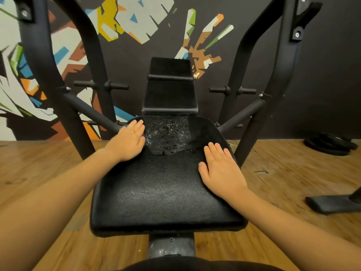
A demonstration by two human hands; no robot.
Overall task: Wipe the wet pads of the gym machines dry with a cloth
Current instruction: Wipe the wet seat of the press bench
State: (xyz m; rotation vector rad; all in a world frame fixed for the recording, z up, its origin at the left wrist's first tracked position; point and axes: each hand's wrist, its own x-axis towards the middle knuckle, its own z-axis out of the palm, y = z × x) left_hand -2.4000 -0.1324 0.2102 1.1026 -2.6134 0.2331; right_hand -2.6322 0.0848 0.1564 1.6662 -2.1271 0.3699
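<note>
- The black seat pad [164, 192] sits in the middle, low toward 6 o'clock.
- Its long side runs from 6 o'clock up to 12 o'clock, and it lies flat.
- A wet patch [168, 133] with shiny drops is on the pad's far part, at 12 o'clock.
- The near part of the pad looks dull and has no drops.
- The left hand [128, 142] lies flat on the pad's 10 o'clock corner, with its fingers straight and close together, just beside the wet patch.
- The right hand [220, 171] lies flat on the pad's 3 o'clock edge, with its fingers straight, close together and pointing to 12 o'clock.
- Neither hand grips anything.
- A black back pad [170, 94] stands past the seat at 12 o'clock, tipped away.
- Black frame bars [45, 61] rise on both sides.
- Round weight plates [330, 145] lie on the wood floor [58, 169] at 3 o'clock.
</note>
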